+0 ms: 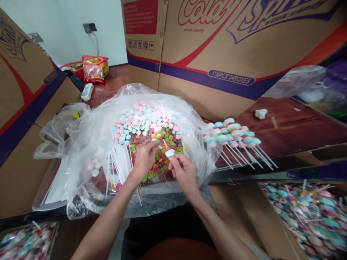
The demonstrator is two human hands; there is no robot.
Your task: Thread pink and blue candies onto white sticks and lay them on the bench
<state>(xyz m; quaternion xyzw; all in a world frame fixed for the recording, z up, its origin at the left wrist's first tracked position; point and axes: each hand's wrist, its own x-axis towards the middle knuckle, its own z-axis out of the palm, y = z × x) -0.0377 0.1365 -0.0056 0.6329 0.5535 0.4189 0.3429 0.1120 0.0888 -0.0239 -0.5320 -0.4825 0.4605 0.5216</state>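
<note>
My right hand [186, 174] pinches a candy stick by its lower end, with a blue, white and pink candy [170, 152] threaded on it and a short tip of stick above. Close by on the left, my left hand [145, 156] has thumb and fingers pressed together; what they hold, if anything, is too small to make out. Beneath both hands lie small ring-shaped candies [157, 169] in green, red, orange and yellow. Behind them spread round pink, blue and white candies [138, 124]. White sticks [121, 160] lie in a bunch beside my left wrist.
Clear plastic sheeting [187, 115] surrounds the candies. Finished candy sticks [235, 133] are piled at the right. Large cardboard boxes [187, 86] stand behind and at the left. An open box of candy sticks [306, 213] sits lower right, and another container of candies [29, 242] lower left.
</note>
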